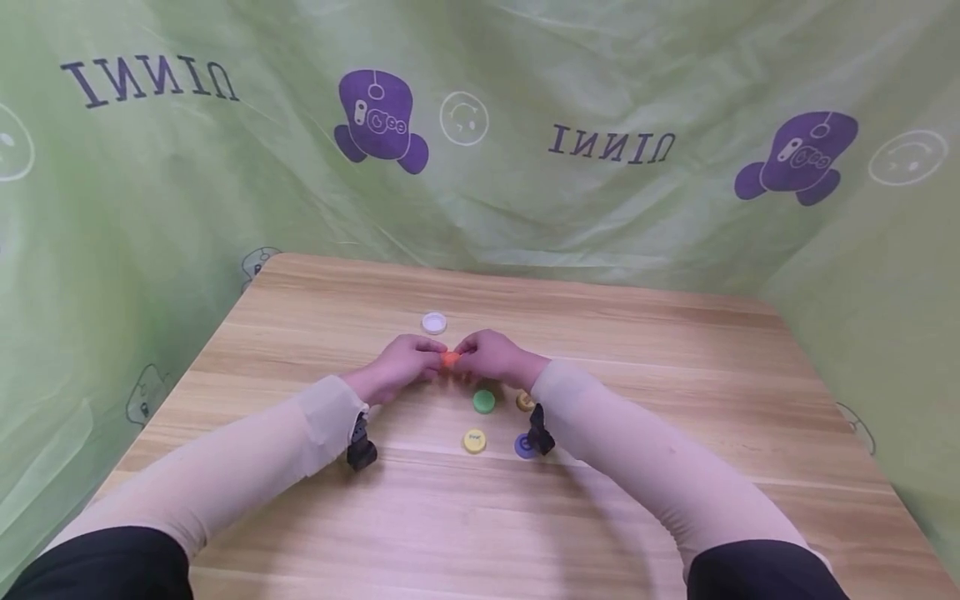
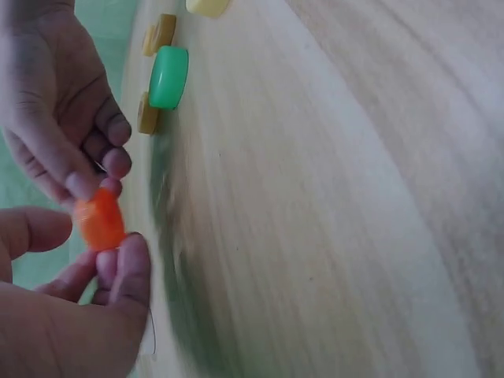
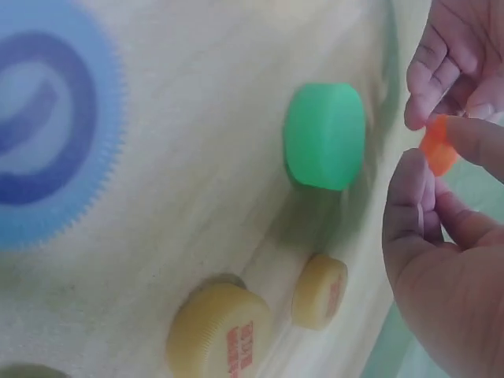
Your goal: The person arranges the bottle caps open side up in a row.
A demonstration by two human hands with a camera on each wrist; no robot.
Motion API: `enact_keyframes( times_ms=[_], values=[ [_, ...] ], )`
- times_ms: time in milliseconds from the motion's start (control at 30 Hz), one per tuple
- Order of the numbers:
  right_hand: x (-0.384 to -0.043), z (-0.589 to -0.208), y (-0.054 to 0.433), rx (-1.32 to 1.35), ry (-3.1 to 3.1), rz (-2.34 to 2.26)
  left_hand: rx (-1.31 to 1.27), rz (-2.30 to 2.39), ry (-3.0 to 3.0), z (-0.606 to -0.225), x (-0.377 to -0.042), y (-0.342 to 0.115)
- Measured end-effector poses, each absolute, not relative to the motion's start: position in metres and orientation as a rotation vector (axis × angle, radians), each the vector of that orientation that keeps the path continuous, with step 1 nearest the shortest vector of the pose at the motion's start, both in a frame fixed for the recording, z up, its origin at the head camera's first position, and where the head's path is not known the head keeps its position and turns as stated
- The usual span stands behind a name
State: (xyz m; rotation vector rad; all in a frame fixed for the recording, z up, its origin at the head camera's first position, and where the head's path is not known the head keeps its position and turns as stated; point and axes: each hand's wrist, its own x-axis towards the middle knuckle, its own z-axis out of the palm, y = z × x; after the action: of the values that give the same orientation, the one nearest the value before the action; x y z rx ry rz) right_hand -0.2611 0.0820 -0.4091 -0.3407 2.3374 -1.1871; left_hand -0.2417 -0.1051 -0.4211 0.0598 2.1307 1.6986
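Note:
An orange bottle cap (image 1: 449, 358) is between the fingertips of both hands, over the far middle part of the table. My left hand (image 1: 405, 364) pinches it from the left, and my right hand (image 1: 491, 357) from the right. In the left wrist view the orange cap (image 2: 101, 220) appears raised off the wood, with fingers on opposite sides. The right wrist view shows its edge (image 3: 439, 146) between thumb and forefinger; the rest is covered. A green cap (image 1: 483, 402) lies just nearer to me than the right hand.
Beyond the hands lies a white cap (image 1: 434, 323). Nearer are a yellow cap (image 1: 474, 441), a blue cap (image 1: 525, 447) partly behind the right wrist camera, and tan caps (image 3: 220, 335) with red print. A green printed curtain (image 1: 525, 208) surrounds the wooden table (image 1: 375, 533).

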Motion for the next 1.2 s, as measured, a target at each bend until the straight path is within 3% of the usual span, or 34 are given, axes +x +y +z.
enact_keyframes(
  times_ms=[733,1200],
  values=[
    [-0.272,-0.399,0.076,-0.09,2.271,-1.761,-0.052,2.059,2.03,-0.411,-0.263,-0.098],
    [-0.282,-0.394,0.068,0.212,2.08,-1.985,-0.105,2.174,1.876,-0.406,-0.277,-0.087]
  ],
)
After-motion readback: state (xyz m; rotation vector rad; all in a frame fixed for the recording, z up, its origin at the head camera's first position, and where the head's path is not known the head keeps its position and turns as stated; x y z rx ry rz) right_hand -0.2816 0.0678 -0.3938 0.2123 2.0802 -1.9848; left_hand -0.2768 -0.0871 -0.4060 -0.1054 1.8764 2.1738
